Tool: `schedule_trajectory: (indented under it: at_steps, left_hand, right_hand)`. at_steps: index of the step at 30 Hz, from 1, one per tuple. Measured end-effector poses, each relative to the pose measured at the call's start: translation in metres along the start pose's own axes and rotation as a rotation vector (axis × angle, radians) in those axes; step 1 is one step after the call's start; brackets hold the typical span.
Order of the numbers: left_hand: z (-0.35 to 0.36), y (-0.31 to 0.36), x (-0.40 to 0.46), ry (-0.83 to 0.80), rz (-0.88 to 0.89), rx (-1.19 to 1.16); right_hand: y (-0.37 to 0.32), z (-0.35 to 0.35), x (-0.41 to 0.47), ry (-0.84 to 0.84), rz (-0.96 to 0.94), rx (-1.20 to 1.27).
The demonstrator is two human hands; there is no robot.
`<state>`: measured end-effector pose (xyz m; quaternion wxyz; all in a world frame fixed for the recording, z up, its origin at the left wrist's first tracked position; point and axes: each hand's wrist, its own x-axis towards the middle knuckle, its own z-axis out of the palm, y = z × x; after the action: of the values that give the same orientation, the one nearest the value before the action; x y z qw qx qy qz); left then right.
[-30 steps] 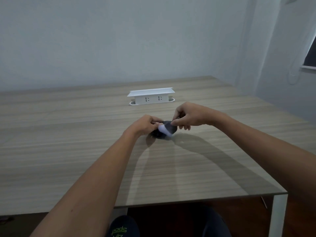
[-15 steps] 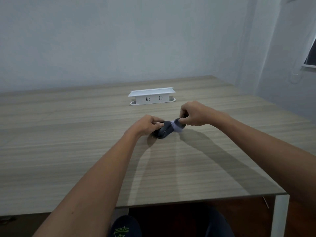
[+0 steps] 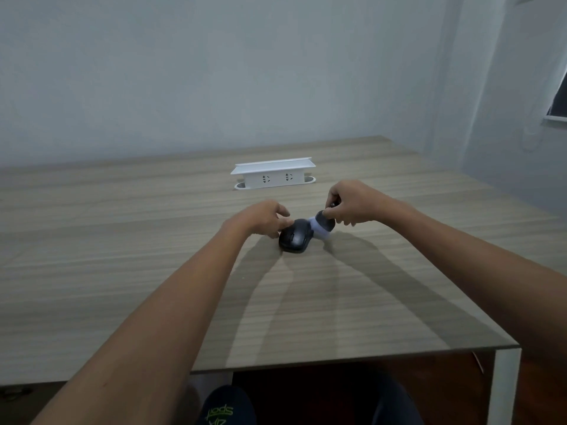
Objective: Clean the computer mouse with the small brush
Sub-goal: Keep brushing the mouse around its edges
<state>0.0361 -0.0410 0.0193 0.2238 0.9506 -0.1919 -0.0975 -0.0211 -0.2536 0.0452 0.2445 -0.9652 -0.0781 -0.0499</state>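
A black computer mouse lies on the wooden table near its middle. My left hand holds the mouse at its far left side with the fingertips. My right hand pinches a small brush with a dark head and pale bristles. The bristles touch the far right end of the mouse. The brush's handle is hidden inside my right hand.
A white pop-up socket box stands on the table behind the hands. The table's front edge and its white leg are at the lower right. A wall rises behind the table, and a window corner shows at the right.
My right hand has drawn the brush from the mouse's top to its far right end. The left hand has kept its hold on the mouse.
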Motion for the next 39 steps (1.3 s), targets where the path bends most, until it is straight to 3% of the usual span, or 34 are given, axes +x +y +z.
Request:
schedule_trajectory:
  at_steps: [7,13,23,25,28,31,35,39]
  left_hand:
    - [-0.018,0.008,0.011,-0.205,0.21,0.44]
    - [-0.023,0.022,0.022,-0.348,0.267,0.665]
    - [-0.017,0.015,0.029,-0.248,0.298,0.611]
    - [-0.016,0.011,0.028,-0.215,0.296,0.594]
    - [-0.015,0.006,0.027,-0.188,0.29,0.602]
    - [-0.015,0.004,0.027,-0.176,0.29,0.641]
    - [-0.014,0.004,0.03,-0.176,0.284,0.685]
    - [-0.014,0.005,0.032,-0.169,0.267,0.675]
  right_hand:
    - [0.007,-0.005,0.0,-0.033,0.006,0.038]
    - [0.014,-0.011,-0.001,-0.041,0.015,0.028]
    - [0.014,-0.016,0.001,-0.012,-0.027,0.074]
    - [0.012,-0.015,-0.003,-0.007,-0.06,0.153]
    - [0.013,-0.008,-0.01,-0.13,-0.121,0.34]
    - [0.026,-0.004,-0.01,-0.168,-0.112,0.267]
    - [0.03,-0.007,-0.01,-0.056,-0.11,0.213]
    - [0.018,-0.003,-0.011,-0.13,-0.164,0.138]
